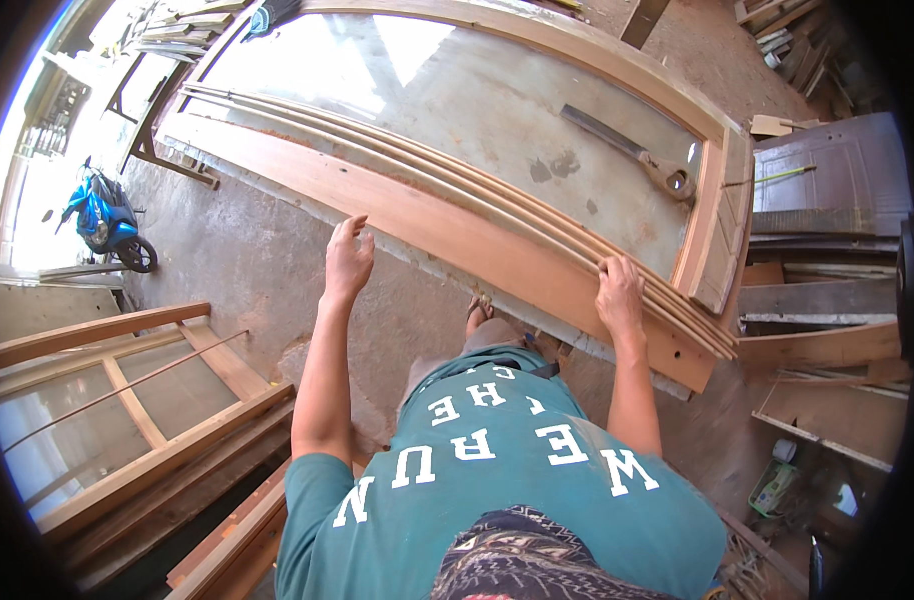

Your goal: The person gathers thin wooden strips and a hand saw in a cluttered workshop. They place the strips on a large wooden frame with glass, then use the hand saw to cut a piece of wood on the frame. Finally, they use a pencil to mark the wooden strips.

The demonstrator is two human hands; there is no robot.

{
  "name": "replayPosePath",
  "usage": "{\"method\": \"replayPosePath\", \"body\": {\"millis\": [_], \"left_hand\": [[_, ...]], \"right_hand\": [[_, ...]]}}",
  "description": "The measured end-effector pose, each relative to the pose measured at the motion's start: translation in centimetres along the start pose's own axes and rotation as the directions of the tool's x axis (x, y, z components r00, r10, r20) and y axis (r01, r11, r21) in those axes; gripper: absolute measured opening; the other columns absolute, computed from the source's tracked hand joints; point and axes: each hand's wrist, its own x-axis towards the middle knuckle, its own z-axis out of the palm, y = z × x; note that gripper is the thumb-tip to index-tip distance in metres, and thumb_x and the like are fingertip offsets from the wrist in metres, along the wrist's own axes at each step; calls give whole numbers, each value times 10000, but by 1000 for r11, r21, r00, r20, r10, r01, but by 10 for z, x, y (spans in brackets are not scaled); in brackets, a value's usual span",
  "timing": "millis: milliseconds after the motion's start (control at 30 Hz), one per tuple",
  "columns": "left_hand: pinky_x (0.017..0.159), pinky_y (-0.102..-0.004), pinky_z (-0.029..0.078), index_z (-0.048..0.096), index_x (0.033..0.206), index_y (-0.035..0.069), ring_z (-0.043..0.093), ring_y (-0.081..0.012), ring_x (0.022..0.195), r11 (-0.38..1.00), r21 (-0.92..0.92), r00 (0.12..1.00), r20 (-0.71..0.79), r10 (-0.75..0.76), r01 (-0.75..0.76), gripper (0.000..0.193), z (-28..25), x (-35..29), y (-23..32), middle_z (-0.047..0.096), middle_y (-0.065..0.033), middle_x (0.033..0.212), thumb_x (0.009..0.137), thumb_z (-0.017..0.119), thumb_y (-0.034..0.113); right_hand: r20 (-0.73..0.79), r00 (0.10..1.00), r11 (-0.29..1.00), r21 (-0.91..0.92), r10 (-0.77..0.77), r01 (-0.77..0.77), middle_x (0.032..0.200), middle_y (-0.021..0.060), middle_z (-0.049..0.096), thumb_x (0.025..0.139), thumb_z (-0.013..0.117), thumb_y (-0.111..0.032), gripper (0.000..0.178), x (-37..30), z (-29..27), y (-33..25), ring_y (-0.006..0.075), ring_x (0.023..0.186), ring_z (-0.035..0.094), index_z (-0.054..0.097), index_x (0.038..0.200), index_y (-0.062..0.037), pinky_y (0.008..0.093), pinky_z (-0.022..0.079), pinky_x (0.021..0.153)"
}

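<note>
"Where do the wooden strips [477, 197] lie?"
"Lengthwise along the far edge of the wide plank [427, 222]. Judged light and stiff, though likely to bow if lifted from one end."
"And the grip?"
"The right hand [620, 292] curls over them near one end; closure cannot be told. The left hand [349, 265] hangs apart, loosely open, empty. Advisable hold: two hands, spread wide."

long, slim wooden strips [537, 218], perhaps four, lie side by side before me, nearer ends to my right.
</note>
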Motion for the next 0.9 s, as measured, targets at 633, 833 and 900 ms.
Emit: {"method": "replayPosePath", "body": {"millis": [633,833,900], "left_hand": [[1208,-612,313,682,1271,116,540,-333,1359,812,240,843,236,483,-532,414,68,147,7,656,-98,1299,872,658,8],[1228,-670,295,636,1217,93,575,-337,1319,804,279,808,459,369,-525,396,57,168,12,677,-102,1190,845,624,-42],[1238,-691,281,622,1275,93,590,-336,1299,813,282,804,494,332,-509,451,54,169,14,682,-101,1182,845,624,-41]], "right_hand": [[1,990,984,-112,142,-141,1168,134,619,957,770,-233,304,16,5,-50,366,1141,594,686,1209,-86,540,461,969],[58,983,984,-18,176,-176,1140,142,626,967,753,-201,219,35,15,-47,377,1109,599,709,1134,-66,516,481,948],[-106,988,993,-28,108,-112,1121,146,638,963,753,-179,189,44,21,-58,378,1107,604,716,1100,-55,508,485,950]]}}
